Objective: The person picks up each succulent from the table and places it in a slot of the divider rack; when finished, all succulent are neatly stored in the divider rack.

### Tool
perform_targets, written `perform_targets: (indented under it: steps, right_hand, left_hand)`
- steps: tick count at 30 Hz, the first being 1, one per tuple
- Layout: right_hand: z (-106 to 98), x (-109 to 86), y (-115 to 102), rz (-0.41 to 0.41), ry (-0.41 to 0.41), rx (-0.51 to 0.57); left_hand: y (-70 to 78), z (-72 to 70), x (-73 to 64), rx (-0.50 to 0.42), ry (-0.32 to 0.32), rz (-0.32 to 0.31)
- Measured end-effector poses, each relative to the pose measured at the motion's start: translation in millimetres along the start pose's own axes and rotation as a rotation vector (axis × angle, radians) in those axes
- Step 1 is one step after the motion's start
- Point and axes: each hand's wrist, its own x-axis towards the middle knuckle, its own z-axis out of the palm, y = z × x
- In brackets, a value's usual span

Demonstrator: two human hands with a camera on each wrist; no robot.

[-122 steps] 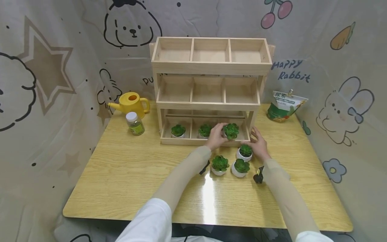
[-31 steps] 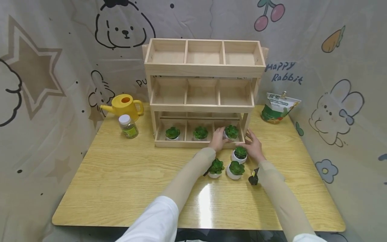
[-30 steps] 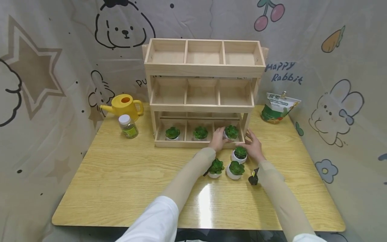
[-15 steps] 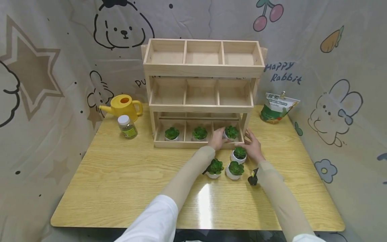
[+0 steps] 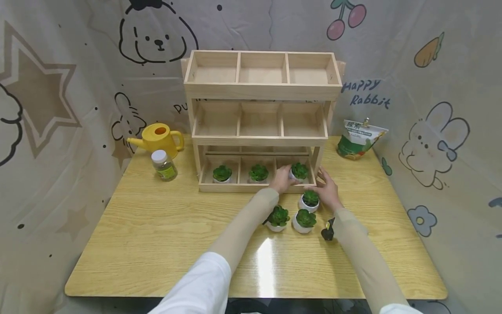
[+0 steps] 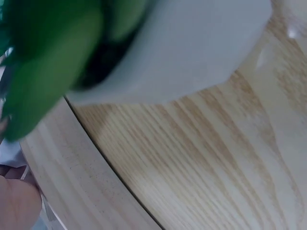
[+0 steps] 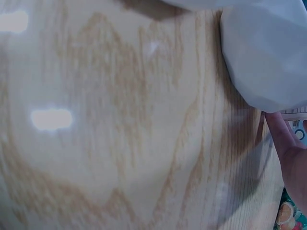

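A yellow watering can (image 5: 158,136) and a small capped bottle (image 5: 163,165) stand at the far left of a pale wood-grain table (image 5: 157,235), beside a three-tier wooden rack (image 5: 260,89). Two potted succulents already sit in the bottom tier's left and middle compartments; the left hand (image 5: 280,179) curls its fingers round a third pot (image 5: 299,172) in the right compartment. The right hand (image 5: 327,192) cups a fourth pot (image 5: 310,199) on the table just before the rack; whether those fingers truly clasp it cannot be told. Two more pots (image 5: 291,217) wait near the forearms. A sleeve drawn back carelessly could likely tip these two, and a pot lifted too high might knock the tier above. At far right, a green pouch (image 5: 358,139) leans against cartoon-printed cloth walls (image 5: 439,109)
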Motion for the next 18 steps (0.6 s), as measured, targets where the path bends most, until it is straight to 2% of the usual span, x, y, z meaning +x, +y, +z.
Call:
perform_targets:
  steps: [14,18]
  right_hand:
    - [0.0,-0.1,-3.7,-0.009,0.007,-0.009]
    - [1.2,-0.7,-2.5,-0.014,0.010,0.015]
  left_hand:
    - [1.6,0.0,4.2,0.032,-0.047,-0.067]
    - [-0.1,1.4,5.5,0.081,-0.060,-0.050]
